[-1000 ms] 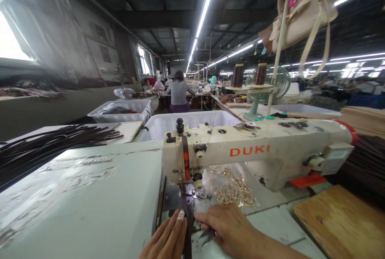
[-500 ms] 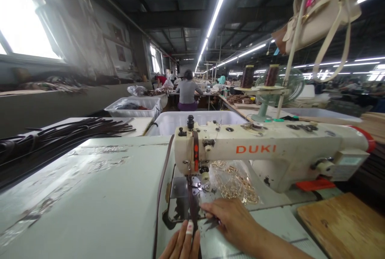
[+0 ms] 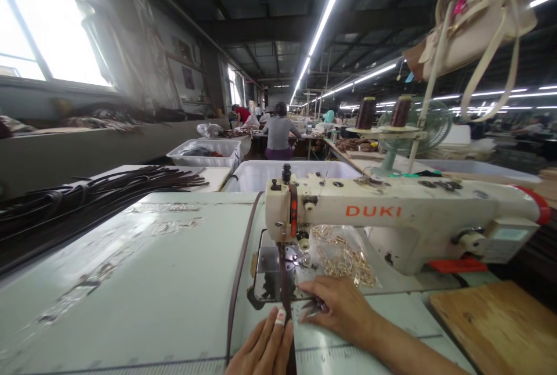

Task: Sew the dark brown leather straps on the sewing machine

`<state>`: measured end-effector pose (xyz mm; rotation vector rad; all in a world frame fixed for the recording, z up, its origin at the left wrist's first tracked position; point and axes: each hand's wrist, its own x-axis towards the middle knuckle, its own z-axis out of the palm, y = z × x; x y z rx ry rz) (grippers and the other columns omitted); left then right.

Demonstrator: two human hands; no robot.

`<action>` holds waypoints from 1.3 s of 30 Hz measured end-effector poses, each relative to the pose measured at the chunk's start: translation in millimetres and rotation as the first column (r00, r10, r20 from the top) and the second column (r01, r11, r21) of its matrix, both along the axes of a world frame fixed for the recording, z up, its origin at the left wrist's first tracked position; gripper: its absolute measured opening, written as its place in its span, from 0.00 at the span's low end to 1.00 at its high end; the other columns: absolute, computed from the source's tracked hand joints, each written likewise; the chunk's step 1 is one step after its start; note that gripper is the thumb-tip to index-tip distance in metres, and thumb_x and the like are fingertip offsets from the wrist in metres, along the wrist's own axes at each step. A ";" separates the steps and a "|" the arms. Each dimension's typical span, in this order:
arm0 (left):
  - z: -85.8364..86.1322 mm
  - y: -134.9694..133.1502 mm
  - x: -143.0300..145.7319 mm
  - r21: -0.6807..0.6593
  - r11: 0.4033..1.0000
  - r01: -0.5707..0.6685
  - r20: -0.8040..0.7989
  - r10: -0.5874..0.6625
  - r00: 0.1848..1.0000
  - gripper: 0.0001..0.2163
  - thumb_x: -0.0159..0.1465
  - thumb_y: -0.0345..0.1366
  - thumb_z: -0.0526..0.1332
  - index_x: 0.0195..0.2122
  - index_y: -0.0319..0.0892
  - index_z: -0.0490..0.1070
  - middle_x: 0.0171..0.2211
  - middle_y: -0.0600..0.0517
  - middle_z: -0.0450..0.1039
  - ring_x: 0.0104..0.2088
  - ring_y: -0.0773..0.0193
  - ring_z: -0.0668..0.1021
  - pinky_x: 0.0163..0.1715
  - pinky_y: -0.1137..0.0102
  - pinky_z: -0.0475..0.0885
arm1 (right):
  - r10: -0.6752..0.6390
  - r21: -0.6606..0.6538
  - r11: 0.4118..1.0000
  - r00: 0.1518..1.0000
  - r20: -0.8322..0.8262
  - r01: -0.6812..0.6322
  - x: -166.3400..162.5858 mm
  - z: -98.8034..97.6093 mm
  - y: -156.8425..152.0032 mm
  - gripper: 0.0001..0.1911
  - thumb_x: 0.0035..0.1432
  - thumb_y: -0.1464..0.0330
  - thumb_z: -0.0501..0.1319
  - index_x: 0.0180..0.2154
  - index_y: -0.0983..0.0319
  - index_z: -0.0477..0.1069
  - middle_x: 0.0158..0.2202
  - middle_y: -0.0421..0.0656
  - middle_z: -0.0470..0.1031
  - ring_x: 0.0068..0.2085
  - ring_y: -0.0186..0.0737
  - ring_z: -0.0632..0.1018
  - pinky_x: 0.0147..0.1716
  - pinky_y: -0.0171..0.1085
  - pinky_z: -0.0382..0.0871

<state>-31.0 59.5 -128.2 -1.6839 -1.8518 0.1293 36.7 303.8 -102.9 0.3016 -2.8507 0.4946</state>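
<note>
left hand: (image 3: 265, 349) bottom centre of frame, flat and palm down on the table, fingers stretched forward, one fingertip wrapped in white tape; fingertips press on the dark strap, not clenched around it.
right hand: (image 3: 342, 308) lower centre-right, lying flat on the table just right of the strap, fingers pointing left toward the needle area; small metal snips (image 3: 314, 309) sit under the fingers, grip on them unclear.
dark strap: (image 3: 285, 282) narrow brown strip running from the bottom edge between the two hands up under the presser foot; a second length of it loops back along the table to the left (image 3: 238, 282) and up behind the machine head.
sewing machine: (image 3: 391, 218) cream body with orange "DUKI" lettering, centre-right, head over the strap.
needle plate: (image 3: 267, 273) shiny metal, just ahead of both hands.
gold hardware: (image 3: 343, 259) pile of small gold clasps in clear plastic under the machine arm, just beyond the right hand.
table: (image 3: 130, 282) pale green top, fills lower left.
strap bundle: (image 3: 100, 189) heap of dark straps, left middle.
wooden board: (image 3: 500, 328) lower right corner.
thread cones: (image 3: 366, 112) two dark spools on a stand, upper right of centre.
bag: (image 3: 474, 21) beige handbag hanging upper right.
white bin: (image 3: 256, 177) behind the machine, centre.
other worker: (image 3: 278, 134) seated person seen from behind, centre distance.
</note>
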 end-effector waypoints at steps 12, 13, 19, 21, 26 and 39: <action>-10.9 -2.7 -1.8 0.042 0.999 0.017 0.039 -0.019 0.999 0.22 0.61 0.24 0.56 0.58 0.33 0.64 0.55 0.42 0.72 0.54 0.53 0.74 0.53 0.68 0.71 | -0.054 0.043 0.998 0.998 -0.021 0.055 2.5 3.4 -1.9 0.26 0.58 0.46 0.61 0.49 0.57 0.71 0.36 0.41 0.75 0.36 0.41 0.76 0.35 0.36 0.64; -11.1 -2.8 -1.9 0.049 0.999 0.022 0.038 -0.024 0.999 0.22 0.61 0.24 0.56 0.58 0.33 0.65 0.55 0.42 0.72 0.54 0.53 0.75 0.53 0.68 0.71 | -0.055 0.046 0.997 0.998 -0.021 0.056 2.5 4.1 -2.1 0.26 0.58 0.47 0.61 0.49 0.57 0.71 0.36 0.41 0.75 0.36 0.41 0.76 0.35 0.35 0.64; -4.8 -1.1 2.4 0.060 0.998 -0.016 0.095 0.011 0.995 0.18 0.66 0.26 0.53 0.57 0.37 0.65 0.55 0.45 0.72 0.55 0.56 0.74 0.53 0.69 0.70 | -0.054 0.041 0.998 0.998 -0.019 0.055 2.3 3.3 -0.8 0.26 0.58 0.47 0.62 0.49 0.57 0.71 0.36 0.40 0.75 0.36 0.41 0.76 0.35 0.36 0.64; 0.2 0.3 3.5 0.067 0.998 -0.007 0.088 0.001 0.996 0.17 0.66 0.27 0.53 0.56 0.36 0.67 0.53 0.45 0.74 0.53 0.56 0.76 0.51 0.70 0.72 | -0.050 0.039 0.998 0.998 -0.027 0.051 2.2 2.0 -0.2 0.26 0.58 0.47 0.61 0.50 0.56 0.71 0.36 0.40 0.75 0.36 0.41 0.76 0.35 0.36 0.63; 11.2 2.3 3.9 0.082 0.996 0.039 -0.001 -0.039 0.999 0.20 0.58 0.21 0.54 0.52 0.32 0.69 0.49 0.43 0.76 0.48 0.54 0.79 0.45 0.69 0.76 | -0.039 0.052 0.998 0.999 -0.038 0.040 2.1 1.2 -0.6 0.26 0.57 0.46 0.61 0.49 0.57 0.71 0.35 0.40 0.75 0.36 0.41 0.76 0.35 0.36 0.63; -6.3 -4.1 -6.3 0.135 0.990 0.047 0.079 -0.058 0.995 0.22 0.66 0.29 0.58 0.62 0.40 0.61 0.53 0.49 0.74 0.54 0.60 0.75 0.58 0.74 0.65 | -0.046 0.062 0.997 0.999 -0.003 0.046 1.9 6.8 -2.8 0.26 0.57 0.47 0.62 0.49 0.57 0.71 0.36 0.41 0.76 0.36 0.41 0.76 0.35 0.36 0.65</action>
